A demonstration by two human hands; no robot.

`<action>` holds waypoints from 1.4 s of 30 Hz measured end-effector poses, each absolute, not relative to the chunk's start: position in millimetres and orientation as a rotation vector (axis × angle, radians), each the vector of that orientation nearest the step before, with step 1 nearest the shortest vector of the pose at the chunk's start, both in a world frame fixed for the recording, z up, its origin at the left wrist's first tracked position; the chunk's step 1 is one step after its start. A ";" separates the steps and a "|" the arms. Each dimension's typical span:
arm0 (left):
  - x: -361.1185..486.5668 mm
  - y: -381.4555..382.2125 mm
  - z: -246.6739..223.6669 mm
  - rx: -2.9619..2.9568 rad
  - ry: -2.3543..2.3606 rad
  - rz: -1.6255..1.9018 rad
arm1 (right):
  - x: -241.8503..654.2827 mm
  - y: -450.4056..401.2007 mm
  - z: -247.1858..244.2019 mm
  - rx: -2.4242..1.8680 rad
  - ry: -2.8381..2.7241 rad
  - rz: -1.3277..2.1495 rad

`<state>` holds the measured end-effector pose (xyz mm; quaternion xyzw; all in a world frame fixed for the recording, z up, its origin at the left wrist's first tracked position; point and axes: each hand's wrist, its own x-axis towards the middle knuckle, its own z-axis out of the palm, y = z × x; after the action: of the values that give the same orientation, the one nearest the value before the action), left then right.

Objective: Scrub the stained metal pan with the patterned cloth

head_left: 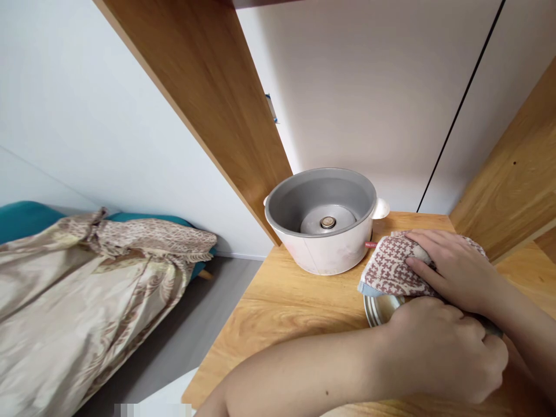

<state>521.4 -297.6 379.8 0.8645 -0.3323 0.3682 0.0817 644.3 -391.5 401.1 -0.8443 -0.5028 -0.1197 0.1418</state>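
My left hand (443,347) reaches across from the lower left, its fingers curled over a round, shiny metal vessel (377,310) with a banded rim. Most of that vessel is hidden beneath my hands and the cloth. A brown-and-white patterned cloth (395,269) with a pale blue edge and a red tag lies over it. My right hand (456,269) presses on the cloth and holds it, thumb toward my left hand. Just left of the cloth stands an uncovered pinkish-white cooker (330,258), grey inside, with a round metal piece at its bottom centre.
The items rest on a wooden tabletop (256,307). Wooden uprights stand on both sides, with a pale panel (360,87) behind. A teal sofa (30,217) under a patterned beige cover (61,301) is at the left, beyond grey floor.
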 end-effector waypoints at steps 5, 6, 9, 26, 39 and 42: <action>521.6 -297.8 378.5 2.569 -0.990 1.158 | 644.2 -391.2 401.9 -2.436 -1.449 -0.314; 521.6 -297.8 378.6 2.571 -0.986 1.166 | 644.4 -391.2 401.5 -2.434 -1.449 -0.322; 521.4 -298.0 379.1 2.576 -0.980 1.162 | 644.9 -391.5 400.1 -2.434 -1.446 -0.343; 515.5 -296.6 381.1 2.661 -0.973 1.007 | 647.6 -392.2 399.6 -2.469 -1.459 -0.319; 518.5 -297.0 384.0 2.626 -1.008 0.989 | 646.6 -391.9 396.7 -2.583 -1.333 -0.413; 519.4 -297.0 384.7 2.622 -0.999 1.011 | 646.2 -391.9 395.9 -2.592 -1.317 -0.426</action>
<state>519.4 -297.0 384.7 0.8763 -0.3340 0.3380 0.0795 646.2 -391.9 395.9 -0.8775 -0.4460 -0.1444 0.1013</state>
